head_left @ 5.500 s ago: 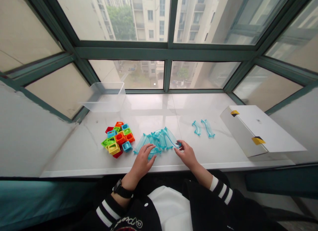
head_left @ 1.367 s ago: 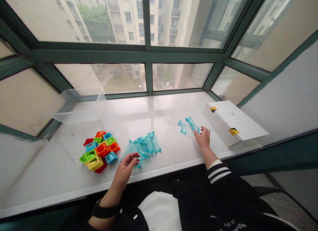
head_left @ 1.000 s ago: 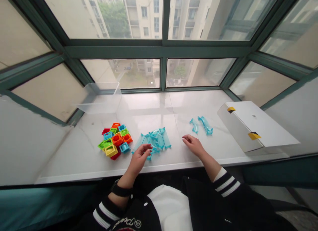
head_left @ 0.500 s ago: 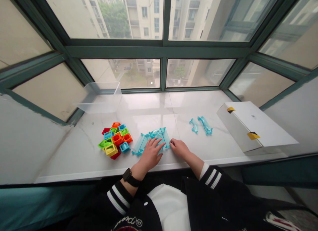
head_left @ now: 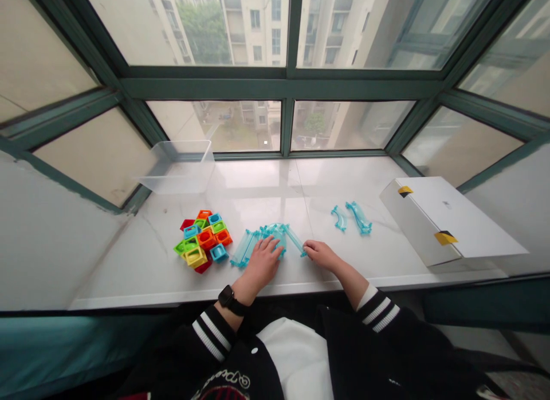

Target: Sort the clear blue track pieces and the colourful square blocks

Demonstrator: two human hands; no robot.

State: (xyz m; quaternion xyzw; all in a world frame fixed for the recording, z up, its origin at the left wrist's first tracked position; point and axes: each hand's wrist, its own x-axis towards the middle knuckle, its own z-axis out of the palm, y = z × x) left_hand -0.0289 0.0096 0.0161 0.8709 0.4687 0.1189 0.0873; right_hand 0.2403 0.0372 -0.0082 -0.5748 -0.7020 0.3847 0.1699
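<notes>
My left hand [head_left: 263,262] lies with its fingers spread on a group of clear blue toy track pieces [head_left: 247,246], partly covering them. To its right, my right hand [head_left: 318,253] pinches the near end of a straight blue track piece [head_left: 294,239]. That piece slants away from me, its far end close to the group; whether the two touch there I cannot tell. Left of the group sits a cluster of colourful plastic blocks [head_left: 206,238] in red, orange, yellow, green and blue.
Two more blue track pieces, a short curved one [head_left: 339,218] and a longer one [head_left: 359,218], lie to the right. A white box [head_left: 455,216] stands at the far right. A clear plastic bin [head_left: 180,182] is at the back left, by the window. The white sill's front edge [head_left: 301,286] runs close to me.
My right hand has moved a little right with the straight track piece, swinging its near end away from the group. My left hand has stayed on the other pieces.
</notes>
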